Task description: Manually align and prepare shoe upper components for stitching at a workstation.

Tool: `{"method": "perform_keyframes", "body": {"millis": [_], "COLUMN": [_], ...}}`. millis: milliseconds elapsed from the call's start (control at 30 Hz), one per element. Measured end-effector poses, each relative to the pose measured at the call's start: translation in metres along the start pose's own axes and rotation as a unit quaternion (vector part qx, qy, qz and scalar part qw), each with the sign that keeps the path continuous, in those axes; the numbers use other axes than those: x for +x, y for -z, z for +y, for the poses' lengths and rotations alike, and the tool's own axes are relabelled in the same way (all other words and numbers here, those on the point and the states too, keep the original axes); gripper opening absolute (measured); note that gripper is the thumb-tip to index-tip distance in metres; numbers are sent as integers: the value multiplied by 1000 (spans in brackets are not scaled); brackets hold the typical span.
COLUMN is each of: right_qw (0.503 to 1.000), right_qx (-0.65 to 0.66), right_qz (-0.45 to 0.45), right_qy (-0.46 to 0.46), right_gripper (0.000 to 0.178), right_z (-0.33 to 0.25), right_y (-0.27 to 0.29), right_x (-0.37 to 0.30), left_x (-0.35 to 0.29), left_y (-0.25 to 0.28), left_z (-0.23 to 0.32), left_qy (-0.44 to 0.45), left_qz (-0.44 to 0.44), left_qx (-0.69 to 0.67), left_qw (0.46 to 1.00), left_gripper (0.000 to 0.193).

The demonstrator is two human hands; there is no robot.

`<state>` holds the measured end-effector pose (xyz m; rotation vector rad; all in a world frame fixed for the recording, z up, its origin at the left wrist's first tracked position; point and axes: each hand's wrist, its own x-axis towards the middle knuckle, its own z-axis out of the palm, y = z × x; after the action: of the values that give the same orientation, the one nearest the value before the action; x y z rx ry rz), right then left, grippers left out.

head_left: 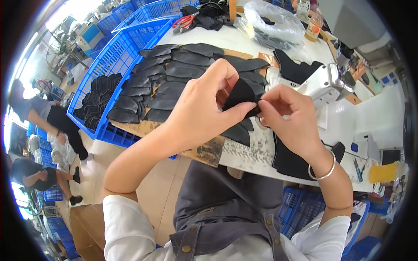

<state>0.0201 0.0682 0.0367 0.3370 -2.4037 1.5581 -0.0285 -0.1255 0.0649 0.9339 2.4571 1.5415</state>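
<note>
Above the table's front edge, my two hands hold a small curved black fabric piece (240, 92) between them. My left hand (204, 98) is closed on it, with the thumb pressed along its lower edge. The thumb and fingertips of my right hand (291, 114) pinch its right end; the exact grip there is partly hidden. Behind and left of my hands, many black shoe-upper-like pieces (183, 71) lie in overlapping rows on a wooden board (146, 128). The white sewing machine head (324, 85) stands just beyond my right hand.
A blue crate (115, 52) at the left holds stacked black pieces (98, 100). Red-handled scissors (185, 20), a clear plastic bag (274, 21) and a bottle (313, 28) are at the back. Larger black pieces (291, 162) and snips (358, 169) lie right. Two people are at far left.
</note>
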Motion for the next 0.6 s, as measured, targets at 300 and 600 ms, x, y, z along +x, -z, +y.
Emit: {"method": "perform_keyframes", "body": {"millis": [300, 600], "right_qw": [913, 850], "right_qx": [309, 453], "right_qz": [226, 259], "right_qy": [-144, -76], "right_gripper": [19, 20], "right_z": [33, 50], "right_y": [43, 95], "right_x": [-91, -160], "left_x": [-45, -98], "left_y": [20, -27], "left_z": [-47, -82], "left_qy": [-43, -180], "left_qz": [339, 86], "left_qx": [-275, 350], "left_qw": [899, 915], "left_gripper": [12, 16]}}
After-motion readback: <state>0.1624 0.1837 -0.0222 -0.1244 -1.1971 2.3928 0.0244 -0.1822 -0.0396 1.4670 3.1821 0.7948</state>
